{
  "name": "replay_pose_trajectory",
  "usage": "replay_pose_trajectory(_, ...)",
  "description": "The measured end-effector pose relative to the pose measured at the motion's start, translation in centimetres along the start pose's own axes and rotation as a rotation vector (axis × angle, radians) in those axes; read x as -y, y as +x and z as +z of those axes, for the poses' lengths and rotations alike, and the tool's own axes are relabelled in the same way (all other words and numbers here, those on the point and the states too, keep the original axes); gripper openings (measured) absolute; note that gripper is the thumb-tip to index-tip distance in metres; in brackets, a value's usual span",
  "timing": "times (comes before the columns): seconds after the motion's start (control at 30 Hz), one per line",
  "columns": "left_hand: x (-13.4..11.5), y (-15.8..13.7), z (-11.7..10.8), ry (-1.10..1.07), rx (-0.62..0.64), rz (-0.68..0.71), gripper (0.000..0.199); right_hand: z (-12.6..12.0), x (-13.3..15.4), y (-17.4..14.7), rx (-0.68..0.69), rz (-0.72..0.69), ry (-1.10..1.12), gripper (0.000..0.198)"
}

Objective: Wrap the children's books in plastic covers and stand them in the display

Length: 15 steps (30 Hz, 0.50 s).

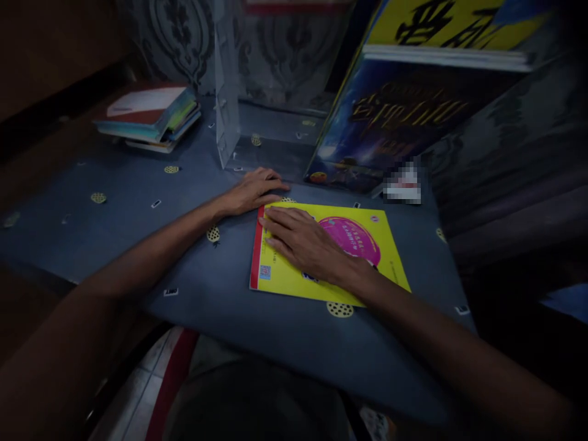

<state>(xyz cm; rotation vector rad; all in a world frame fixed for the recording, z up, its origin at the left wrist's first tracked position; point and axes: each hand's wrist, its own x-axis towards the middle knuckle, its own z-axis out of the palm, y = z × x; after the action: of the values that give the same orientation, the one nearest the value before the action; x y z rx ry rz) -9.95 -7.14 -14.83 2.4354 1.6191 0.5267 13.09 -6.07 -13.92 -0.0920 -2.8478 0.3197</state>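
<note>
A yellow book (386, 269) with a red spine and a magenta oval lies flat, closed, on the dark patterned tablecloth. Across its left half rests my right hand (305, 242), palm down with the fingers stretched toward the spine. My left hand (257, 191) lies flat on the cloth just beyond the book's far left corner, its fingers pointing right. Nothing shows in either hand. Part of the cover is hidden under my right hand and forearm.
A stack of books (151, 116) sits at the back left. Behind my hands stands a clear plastic rack (227, 86). A dark blue book (390, 122) leans upright at the back right, beside a small blurred-out item (403, 184). The table's front edge runs close to my lap.
</note>
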Motion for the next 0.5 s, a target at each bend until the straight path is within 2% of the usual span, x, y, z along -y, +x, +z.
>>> replay_pose_trajectory(0.3, 0.2, -0.2, 0.4, -0.015, -0.008, 0.003, 0.044, -0.6, 3.6, -2.4, -0.013, -0.163, 0.098, 0.034)
replay_pose_trajectory(0.43, 0.3, -0.1, 0.5, -0.049, -0.015, 0.001, 0.047, -0.9, 5.0, -3.1, -0.007, -0.205, 0.044, 0.037)
replay_pose_trajectory(0.5, 0.3, -0.1, 0.5, -0.066, -0.019, 0.000, 0.047, -0.9, 5.5, -3.2, -0.011, -0.204, -0.011, 0.030)
